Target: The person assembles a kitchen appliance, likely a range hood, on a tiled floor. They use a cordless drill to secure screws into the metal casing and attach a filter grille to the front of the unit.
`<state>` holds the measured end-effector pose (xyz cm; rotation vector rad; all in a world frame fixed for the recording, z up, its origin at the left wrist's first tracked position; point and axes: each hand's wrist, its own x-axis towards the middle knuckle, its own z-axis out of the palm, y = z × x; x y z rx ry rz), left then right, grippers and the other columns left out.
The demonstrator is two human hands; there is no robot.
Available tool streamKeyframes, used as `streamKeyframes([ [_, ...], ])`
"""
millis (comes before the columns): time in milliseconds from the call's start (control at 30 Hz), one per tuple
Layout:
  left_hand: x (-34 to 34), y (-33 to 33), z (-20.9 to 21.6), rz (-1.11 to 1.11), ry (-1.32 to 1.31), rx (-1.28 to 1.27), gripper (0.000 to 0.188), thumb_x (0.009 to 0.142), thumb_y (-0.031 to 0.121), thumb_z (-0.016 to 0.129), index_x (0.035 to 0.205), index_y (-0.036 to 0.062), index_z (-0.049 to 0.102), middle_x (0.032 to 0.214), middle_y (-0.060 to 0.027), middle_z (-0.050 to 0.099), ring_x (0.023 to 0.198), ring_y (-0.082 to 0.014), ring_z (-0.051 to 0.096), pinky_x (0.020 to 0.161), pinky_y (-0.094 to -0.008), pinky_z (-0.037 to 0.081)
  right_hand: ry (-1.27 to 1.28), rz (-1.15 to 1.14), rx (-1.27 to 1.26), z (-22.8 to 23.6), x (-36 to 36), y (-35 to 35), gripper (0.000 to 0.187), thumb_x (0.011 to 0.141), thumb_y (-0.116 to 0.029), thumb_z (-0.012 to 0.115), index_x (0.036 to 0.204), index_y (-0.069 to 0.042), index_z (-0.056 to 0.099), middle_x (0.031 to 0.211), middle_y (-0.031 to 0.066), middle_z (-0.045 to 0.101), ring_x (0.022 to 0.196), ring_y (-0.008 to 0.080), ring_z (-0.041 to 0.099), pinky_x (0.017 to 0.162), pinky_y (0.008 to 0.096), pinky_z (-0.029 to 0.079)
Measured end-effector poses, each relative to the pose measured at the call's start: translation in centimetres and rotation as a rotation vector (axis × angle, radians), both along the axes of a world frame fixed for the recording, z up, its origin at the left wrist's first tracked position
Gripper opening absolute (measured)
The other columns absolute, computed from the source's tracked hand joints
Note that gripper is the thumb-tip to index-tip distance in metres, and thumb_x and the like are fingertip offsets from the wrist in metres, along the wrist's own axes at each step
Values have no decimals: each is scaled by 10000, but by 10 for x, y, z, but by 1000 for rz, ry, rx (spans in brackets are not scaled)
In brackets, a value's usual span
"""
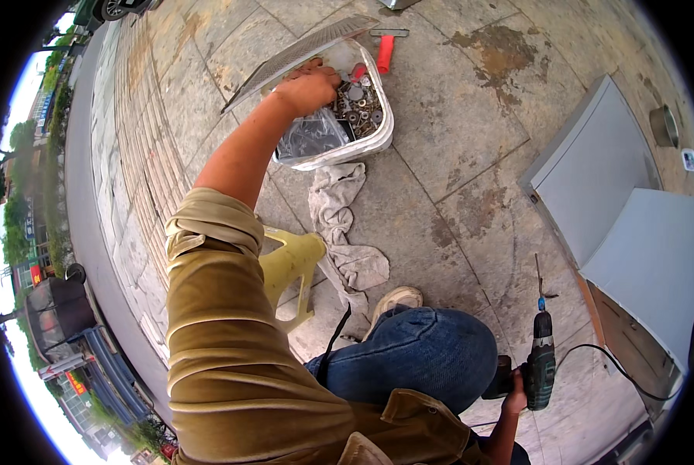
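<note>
My left hand (309, 87) reaches into a white plastic basket (389, 128) on the pavement. Its fingers are curled, and what they hold, if anything, is hidden. Beneath and beside it lie many small metal nuts, washers and bolts (361, 108), with a clear plastic bag (313, 138) at the near side. A grey perforated panel (304, 56) leans along the basket's far left side. Low at the right, my right hand (516, 395) grips a dark green power drill (543, 364), its long bit (538, 271) pointing away from me.
A red-handled scraper (385, 53) lies beyond the basket. Nearer are a crumpled rag (343, 225) and a yellow plastic stool (292, 267). Grey metal panels (595, 170), a black cable (618, 364) and a round metal can (663, 126) are to the right. A parked vehicle (91, 349) stands far left.
</note>
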<state>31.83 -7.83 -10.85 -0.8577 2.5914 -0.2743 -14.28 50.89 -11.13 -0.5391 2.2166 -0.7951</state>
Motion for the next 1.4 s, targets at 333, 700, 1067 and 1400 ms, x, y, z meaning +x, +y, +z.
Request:
streamKeyframes([
  [333, 18, 4, -27, -170, 3, -98, 108, 660, 109, 556, 662, 153, 655, 842, 27, 587, 1002, -167, 511, 1059, -357, 319, -39, -83, 36, -2, 1, -2, 105, 851, -169, 584, 853, -68, 613, 806, -5, 565, 757, 123, 511, 723, 275, 415],
  [700, 2, 7, -14, -188, 20, 109, 141, 715, 112, 528, 737, 178, 650, 821, 17, 573, 954, -166, 531, 963, -339, 356, -40, -54, 61, 1, 4, -8, 134, 846, -185, 594, 882, -58, 621, 830, 4, 576, 791, 140, 522, 762, 292, 413],
  [1067, -7, -2, -33, -180, 43, 229, 167, 712, 111, 534, 766, 189, 672, 806, 13, 579, 921, -176, 553, 924, -325, 369, -109, -81, 56, -6, 1, -5, 124, 848, -200, 582, 818, -80, 587, 763, -8, 531, 747, 122, 494, 741, 274, 392],
  [1400, -13, 3, -37, -128, -55, 133, 157, 708, 112, 544, 735, 186, 680, 802, 7, 587, 905, -194, 559, 942, -322, 371, -126, -67, 30, 2, 6, -14, 101, 837, -174, 586, 806, -78, 586, 764, -10, 534, 749, 119, 494, 729, 263, 393],
])
